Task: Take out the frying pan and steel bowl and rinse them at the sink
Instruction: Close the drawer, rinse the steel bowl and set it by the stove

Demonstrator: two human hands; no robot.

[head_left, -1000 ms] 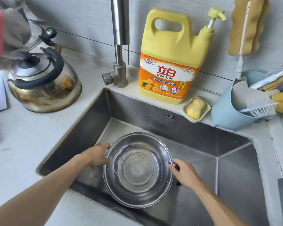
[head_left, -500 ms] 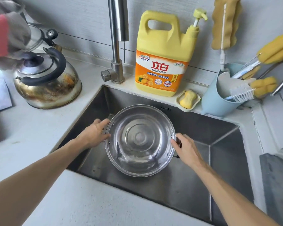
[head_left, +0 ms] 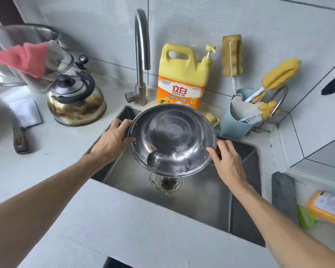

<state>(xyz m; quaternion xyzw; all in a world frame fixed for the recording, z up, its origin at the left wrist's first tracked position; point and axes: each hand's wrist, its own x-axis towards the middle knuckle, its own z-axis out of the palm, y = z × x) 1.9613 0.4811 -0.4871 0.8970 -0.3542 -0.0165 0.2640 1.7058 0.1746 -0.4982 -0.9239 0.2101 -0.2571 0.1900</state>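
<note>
Steel bowl (head_left: 172, 140) is held above the sink (head_left: 205, 198), tipped toward the person so that its near rim is lowest, and a sheet of water is spilling over that rim into the basin below. The left hand (head_left: 112, 141) has its grip clamped on the left edge, thumb over the rim; the right hand (head_left: 227, 163) grasps the right edge the same way, fingers behind the bowl. The tap (head_left: 141, 55) stands behind, with no stream visible from its spout. A yellow detergent jug (head_left: 183, 78) sits close behind the far rim, and a soap dish (head_left: 211, 118) peeks out beside it. No frying pan can be picked out with certainty. The main risk from here, as I judge it, is the wet, smooth rim slipping through either grip while the bowl is tilted, which would drop it into the basin with a clang and a splash. Tipping too sharply could send the water over the front edge of the sink onto the tabletop (head_left: 124, 229). Swinging the far rim back could knock the jug or the kettle (head_left: 75, 101) to the left
</note>
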